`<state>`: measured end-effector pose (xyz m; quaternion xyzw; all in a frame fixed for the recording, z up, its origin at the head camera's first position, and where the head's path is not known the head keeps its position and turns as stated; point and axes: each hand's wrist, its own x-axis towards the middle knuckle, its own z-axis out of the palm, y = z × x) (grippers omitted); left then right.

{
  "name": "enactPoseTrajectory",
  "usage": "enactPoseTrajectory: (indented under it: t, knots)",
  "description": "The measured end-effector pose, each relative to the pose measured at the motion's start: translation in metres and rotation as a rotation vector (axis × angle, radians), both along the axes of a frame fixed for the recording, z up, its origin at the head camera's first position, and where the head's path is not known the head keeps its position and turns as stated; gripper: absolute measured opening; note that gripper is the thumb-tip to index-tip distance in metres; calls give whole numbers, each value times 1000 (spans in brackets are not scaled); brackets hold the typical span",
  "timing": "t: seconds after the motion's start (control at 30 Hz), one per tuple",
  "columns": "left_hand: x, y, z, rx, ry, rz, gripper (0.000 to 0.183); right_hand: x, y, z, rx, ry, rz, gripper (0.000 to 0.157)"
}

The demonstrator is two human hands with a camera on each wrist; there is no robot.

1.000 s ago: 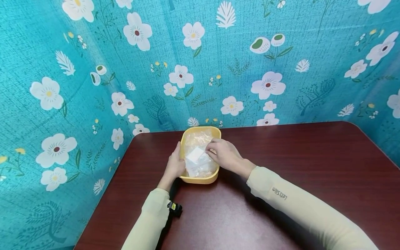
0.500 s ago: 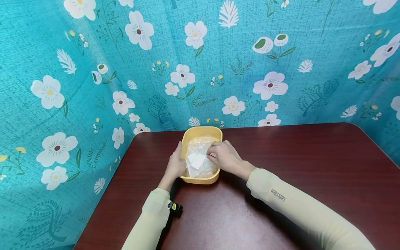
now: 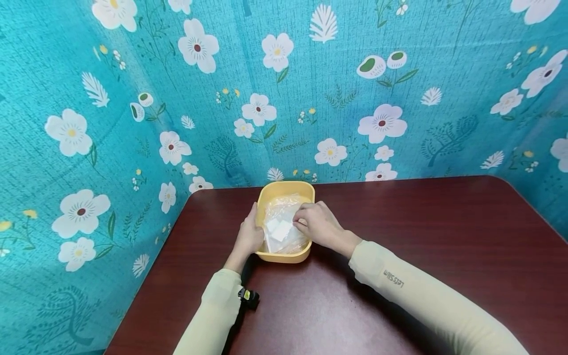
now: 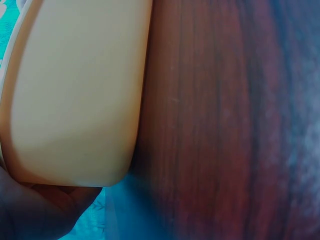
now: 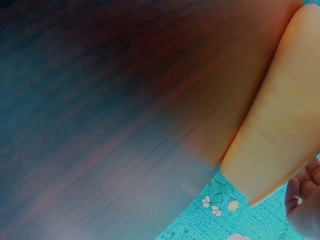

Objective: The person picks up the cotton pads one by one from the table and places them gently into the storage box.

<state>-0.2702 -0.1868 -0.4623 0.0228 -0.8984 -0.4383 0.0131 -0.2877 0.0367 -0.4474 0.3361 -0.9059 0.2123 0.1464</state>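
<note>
A yellow plastic tray (image 3: 284, 258) stands at the back of the table. My left hand (image 3: 249, 235) grips its left wall, thumb at the rim. Inside lie crinkled clear plastic bags (image 3: 287, 203) with a white square piece (image 3: 280, 230) among them. Over the right rim, my right hand (image 3: 320, 224) pinches the plastic with thumb and forefinger; the exact spot under its fingertips is hard to see. In the left wrist view the tray's outer wall (image 4: 75, 100) fills the left, above my left hand (image 4: 40, 210). My right hand (image 5: 302, 200) shows curled past the tray wall (image 5: 280, 115).
The dark red wooden table (image 3: 421, 246) extends to the right and in front. A blue flowered cloth (image 3: 288, 74) hangs directly behind the tray and along the left side. A small black device (image 3: 249, 297) sits at the left wrist.
The plastic has drawn down from the tray's far end, baring the yellow bottom there. The white square has shifted slightly towards the near end. Both hands stay nearly in place.
</note>
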Motion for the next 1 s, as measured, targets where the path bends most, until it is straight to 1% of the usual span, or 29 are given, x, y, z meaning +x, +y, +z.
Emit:
enactPoseTrajectory:
  t: [0.23, 0.37, 0.47, 0.57, 0.7, 0.77, 0.83, 0.9, 0.97, 1.0]
  knots:
    - [-2, 1, -4, -3, 3, 0, 82, -2, 1, -4, -3, 2, -3, 5]
    - [-1, 2, -4, -3, -8, 3, 81, -1, 2, -5, -5, 1, -1, 6]
    - [0, 1, -4, -9, -12, -2, 81, 0, 3, -5, -17, 5, 17, 8]
    - [0, 0, -2, -34, -12, -7, 82, 1, 7, -2, -57, 26, 47, 13]
    - [0, -3, 0, -82, -10, -9, 82, 0, 19, 6, -131, 88, 70, 21]
    - [0, -4, 1, -89, 9, -3, 80, -2, 29, 10, -161, 114, 65, 24]
    - [1, -5, 1, -62, 59, 21, 77, -4, 42, 14, -176, 134, 59, 26]
    - [3, -6, 1, 1, 124, 52, 73, -6, 60, 17, -161, 138, 37, 27]
    - [6, -9, 6, 78, 179, 83, 70, -7, 82, 19, -134, 118, 1, 30]
    - [8, -12, 9, 107, 209, 86, 68, -7, 94, 21, -114, 106, -25, 32]
